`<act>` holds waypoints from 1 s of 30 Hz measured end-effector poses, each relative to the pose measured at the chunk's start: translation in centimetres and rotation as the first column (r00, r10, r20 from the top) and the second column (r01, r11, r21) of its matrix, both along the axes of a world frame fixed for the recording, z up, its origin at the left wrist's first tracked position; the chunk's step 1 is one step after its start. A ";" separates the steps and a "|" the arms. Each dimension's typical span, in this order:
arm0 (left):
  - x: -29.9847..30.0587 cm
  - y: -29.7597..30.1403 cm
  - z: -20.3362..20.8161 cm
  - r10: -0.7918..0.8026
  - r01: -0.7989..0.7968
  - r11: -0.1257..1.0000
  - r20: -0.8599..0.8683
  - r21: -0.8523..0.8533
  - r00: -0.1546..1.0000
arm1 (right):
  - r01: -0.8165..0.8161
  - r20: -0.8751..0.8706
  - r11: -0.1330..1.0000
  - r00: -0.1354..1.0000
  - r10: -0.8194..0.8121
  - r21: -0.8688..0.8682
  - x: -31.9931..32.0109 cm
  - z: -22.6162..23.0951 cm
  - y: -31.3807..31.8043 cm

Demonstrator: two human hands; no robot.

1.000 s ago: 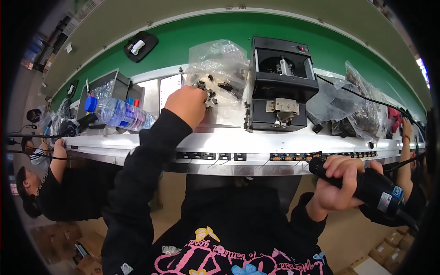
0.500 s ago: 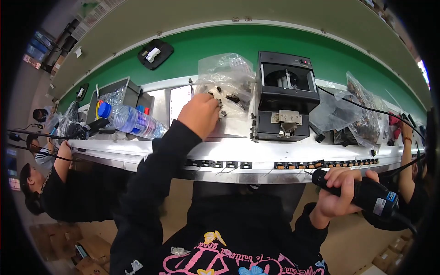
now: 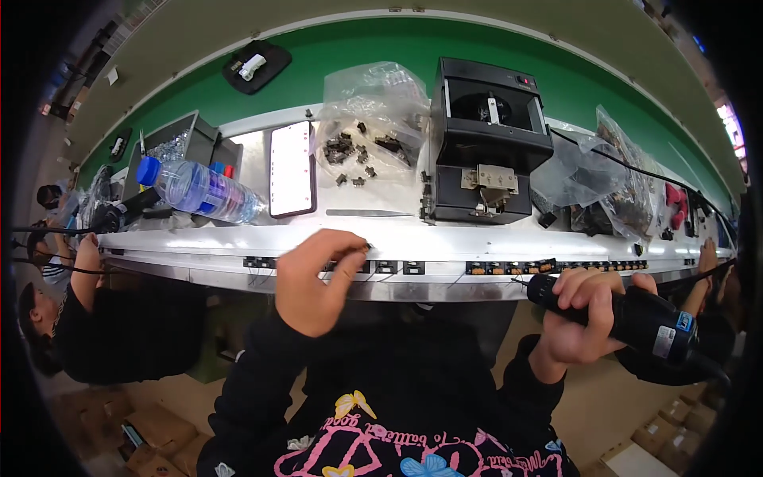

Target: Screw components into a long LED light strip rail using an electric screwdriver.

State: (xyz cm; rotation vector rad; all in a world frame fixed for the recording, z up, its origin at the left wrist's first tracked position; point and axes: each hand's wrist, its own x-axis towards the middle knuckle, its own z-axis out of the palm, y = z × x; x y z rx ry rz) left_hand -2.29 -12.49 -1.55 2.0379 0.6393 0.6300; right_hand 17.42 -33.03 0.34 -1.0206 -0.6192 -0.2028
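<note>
My left hand is over the bench's front edge, thumb and forefinger pinched on a small black part, mostly hidden by the fingertips. Below and beside it runs a row of small black parts along the edge. My right hand grips a black electric screwdriver, its thin bit pointing left. Close to that bit lies a second row of black and copper-coloured parts. Behind my left hand, loose black parts are heaped on an opened clear plastic bag.
A black machine stands mid-bench. Left of the bag are a phone, a water bottle and a grey bin. Tweezers lie in front of the bag. Filled bags are at right. People sit on both sides.
My left hand has come back from the bag to the front edge with a small black part. The view has shifted slightly; my right hand keeps hold of the screwdriver.
</note>
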 end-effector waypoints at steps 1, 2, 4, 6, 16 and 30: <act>0.2 -0.7 0.1 -0.055 0.056 0.994 -0.018 0.089 0.998 | -0.006 0.005 1.000 1.000 0.006 0.000 -0.1 0.0 0.1; 0.5 -1.5 -0.4 -0.085 0.083 0.987 0.011 0.138 0.996 | -0.003 0.004 1.000 1.000 0.003 -0.007 -0.1 0.0 0.1; 1.4 -2.8 -2.0 -0.130 0.114 0.957 0.046 0.267 0.990 | -0.015 0.000 0.999 1.000 0.015 -0.032 -0.3 0.0 0.1; 2.4 -3.5 -2.9 -0.151 0.125 0.931 0.051 0.344 0.987 | -0.015 0.007 0.999 1.000 0.015 -0.049 -0.3 -0.1 0.0; 3.2 -3.7 -4.3 -0.180 0.145 0.867 0.030 0.477 0.983 | -0.085 0.007 0.994 0.996 0.086 -0.070 -0.4 -0.6 -0.2; 3.9 -4.1 -4.2 -0.169 0.146 0.842 -0.003 0.519 0.986 | -0.089 -0.033 0.992 0.996 0.086 -0.088 -0.7 -0.7 0.4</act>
